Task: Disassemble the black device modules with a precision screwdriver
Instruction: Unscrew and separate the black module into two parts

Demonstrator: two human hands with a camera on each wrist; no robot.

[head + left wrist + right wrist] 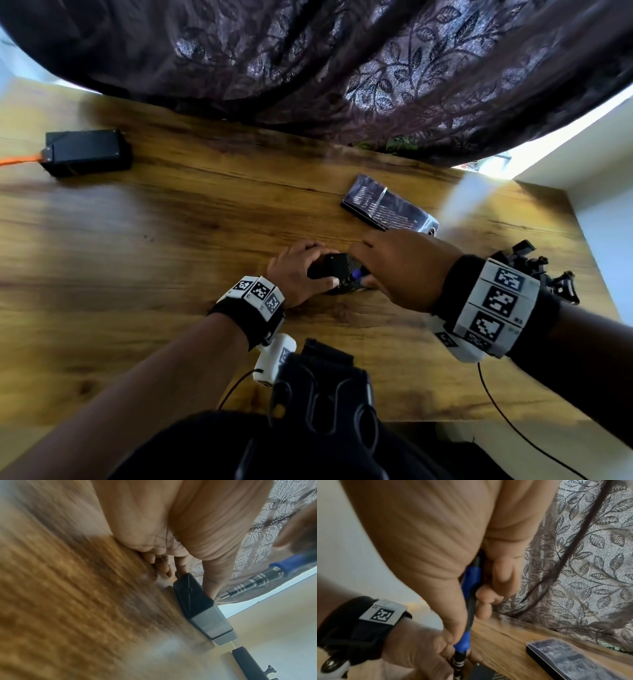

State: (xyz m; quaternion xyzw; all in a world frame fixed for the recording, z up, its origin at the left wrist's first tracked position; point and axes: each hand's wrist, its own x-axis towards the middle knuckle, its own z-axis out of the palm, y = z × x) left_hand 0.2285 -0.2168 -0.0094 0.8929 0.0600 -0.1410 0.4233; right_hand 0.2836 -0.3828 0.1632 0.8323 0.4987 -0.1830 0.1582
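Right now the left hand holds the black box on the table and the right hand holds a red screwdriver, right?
Almost. The screwdriver is blue and black, not red, as the right wrist view shows. The rest stands: the left hand holds the black box on the table, and the right hand holds the screwdriver.

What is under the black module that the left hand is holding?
The black module lies on the wooden table, gripped by the left hand. Its underside is hidden, so anything beneath cannot be seen.
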